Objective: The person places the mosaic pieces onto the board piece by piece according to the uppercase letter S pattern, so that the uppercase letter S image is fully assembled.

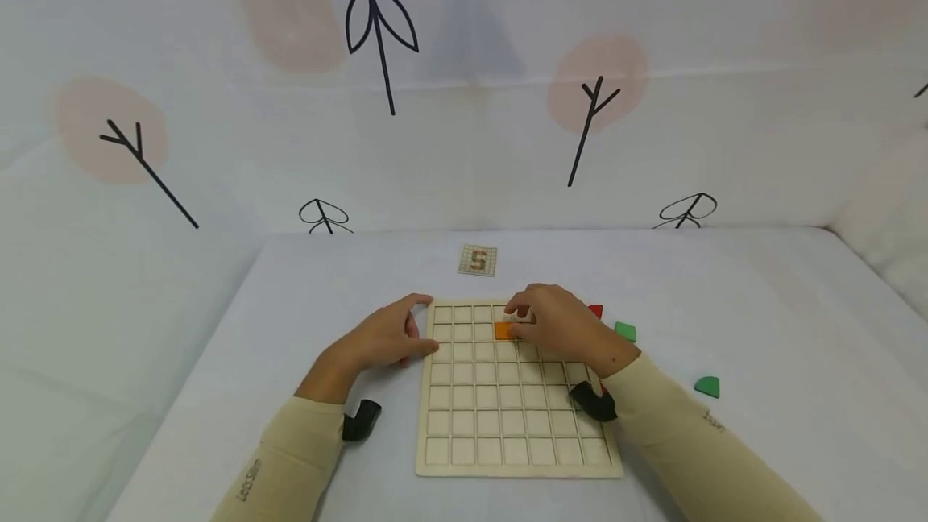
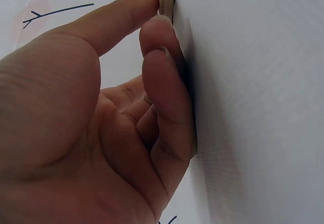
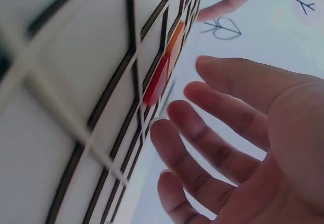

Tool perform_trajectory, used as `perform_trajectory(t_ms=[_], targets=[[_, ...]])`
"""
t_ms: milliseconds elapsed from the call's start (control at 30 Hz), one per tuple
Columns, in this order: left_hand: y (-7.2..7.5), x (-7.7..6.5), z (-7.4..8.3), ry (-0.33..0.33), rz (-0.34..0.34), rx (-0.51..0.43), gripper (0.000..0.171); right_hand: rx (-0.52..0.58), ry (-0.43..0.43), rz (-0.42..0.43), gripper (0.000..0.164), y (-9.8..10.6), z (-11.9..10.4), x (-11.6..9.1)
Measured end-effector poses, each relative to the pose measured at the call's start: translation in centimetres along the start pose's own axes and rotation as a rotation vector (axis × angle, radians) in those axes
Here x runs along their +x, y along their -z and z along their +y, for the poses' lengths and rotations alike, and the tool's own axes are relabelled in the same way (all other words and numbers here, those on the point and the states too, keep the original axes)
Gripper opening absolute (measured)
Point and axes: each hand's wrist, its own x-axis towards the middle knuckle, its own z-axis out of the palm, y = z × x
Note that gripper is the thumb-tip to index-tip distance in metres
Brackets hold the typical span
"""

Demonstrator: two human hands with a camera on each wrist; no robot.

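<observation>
Nearest, the bare cells of a gridded board (image 1: pixel 464 424) are seen, with a green quarter-round (image 1: pixel 707 387) left to its right. Farther up, its left edge is touched by the spread thumb and a finger of the left hand (image 1: pixel 387 334), the other fingers being loosely bent. An orange piece (image 1: pixel 503 331) is set in a cell toward the far edge, just by the thumb of the right hand (image 1: pixel 554 321), whose fingers are parted and slack, with nothing seen to be held. Near those fingertips a red piece (image 3: pixel 157 85) is revealed by the right wrist view beside the orange one; from the head it is hidden. Beyond the board, a patterned card (image 1: pixel 478 260) is laid
</observation>
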Motion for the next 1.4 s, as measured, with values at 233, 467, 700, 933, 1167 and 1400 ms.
perform_trajectory(t_ms=[233,467,700,933,1167,1400], targets=[[-0.1,0.0,0.0,-0.001,0.001,-0.001,0.074,-0.010,-0.014,0.042,0.019,1.3,1.3,-1.4],[-0.1,0.1,-0.1,-0.006,-0.007,0.001,0.074,-0.016,-0.070,0.061,0.019,2.3,2.8,-2.5],[-0.2,0.3,-0.3,-0.002,-0.004,0.014,0.075,0.014,-0.098,0.101,0.020,3.6,4.7,-3.4],[-0.2,0.2,-0.1,-0.002,-0.002,0.010,0.074,-0.001,-0.137,0.133,0.022,4.6,6.1,-3.6],[-0.1,0.1,0.0,0.000,-0.004,0.005,0.074,-0.001,-0.208,0.099,0.026,5.1,6.9,-3.7],[-0.1,0.1,0.0,0.001,-0.002,0.008,0.075,-0.013,-0.239,0.059,0.029,5.1,7.6,-3.7]])
